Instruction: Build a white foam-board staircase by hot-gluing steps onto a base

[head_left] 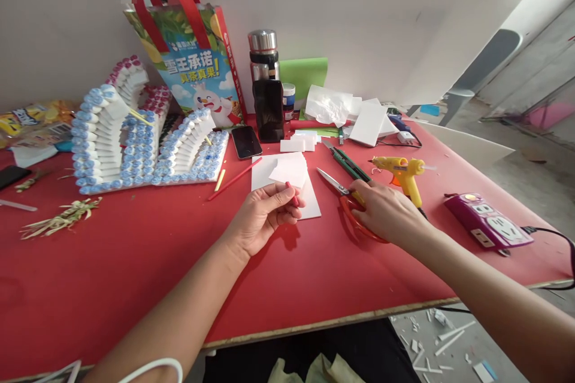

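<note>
Between the thumb and fingers of my left hand point(275, 206) is a short red stick point(291, 192), held above white sheets point(312, 206) on the table. My right hand point(389, 206) is closed on the red and yellow handles of a pair of scissors point(332, 181); the blades point away to the left and the palm hides part of the grips. Just beyond those fingers lies a green utility knife point(345, 161). A longer red stick point(234, 179) and a short yellow stick point(220, 180) rest left of the sheets.
A yellow glue gun point(402, 172) and a purple power strip point(489, 221) are on the right. Behind stand a thermos point(263, 42), phones point(247, 142) and a gift bag point(197, 66). Blue and white stick models point(144, 155) occupy the left. The table's front edge point(332, 326) runs close to me.
</note>
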### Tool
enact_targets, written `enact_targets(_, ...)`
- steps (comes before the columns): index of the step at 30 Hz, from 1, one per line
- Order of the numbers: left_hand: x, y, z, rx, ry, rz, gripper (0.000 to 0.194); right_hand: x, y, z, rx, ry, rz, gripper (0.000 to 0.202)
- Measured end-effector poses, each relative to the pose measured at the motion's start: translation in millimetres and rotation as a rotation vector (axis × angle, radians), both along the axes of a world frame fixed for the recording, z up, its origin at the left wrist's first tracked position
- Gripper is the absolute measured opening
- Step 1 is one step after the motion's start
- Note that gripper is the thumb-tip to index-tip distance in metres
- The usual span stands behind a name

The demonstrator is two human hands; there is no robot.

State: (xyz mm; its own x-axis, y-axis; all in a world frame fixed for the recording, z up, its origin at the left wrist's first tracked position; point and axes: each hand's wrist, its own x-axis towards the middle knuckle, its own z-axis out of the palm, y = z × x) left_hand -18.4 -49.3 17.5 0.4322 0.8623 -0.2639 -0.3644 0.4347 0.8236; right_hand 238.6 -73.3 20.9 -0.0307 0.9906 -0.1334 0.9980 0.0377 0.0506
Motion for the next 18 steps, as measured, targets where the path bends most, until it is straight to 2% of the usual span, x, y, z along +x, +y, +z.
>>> enact_targets(8,-1,1,-1.1,-0.096,-0.04,-0.008,0.013,22,-10,-8.4,0.215,0.307,0.028,0.034)
enact_targets(13,-2,0,-0.9,-0.107,-0.046,0.003,0.013,23,-10,-12.4,0.258,0.671,-0.01,0.035)
enact_targets(16,-3,0,-1.1,-0.066,-0.054,-0.012,0.016,11,-4,-8.8,0.302,0.888,0.079,0.044)
enact_targets(18,-3,0,-0.2,-0.014,-0.057,-0.03,0.018,0,3,-1.7,0.336,0.885,0.168,0.047)
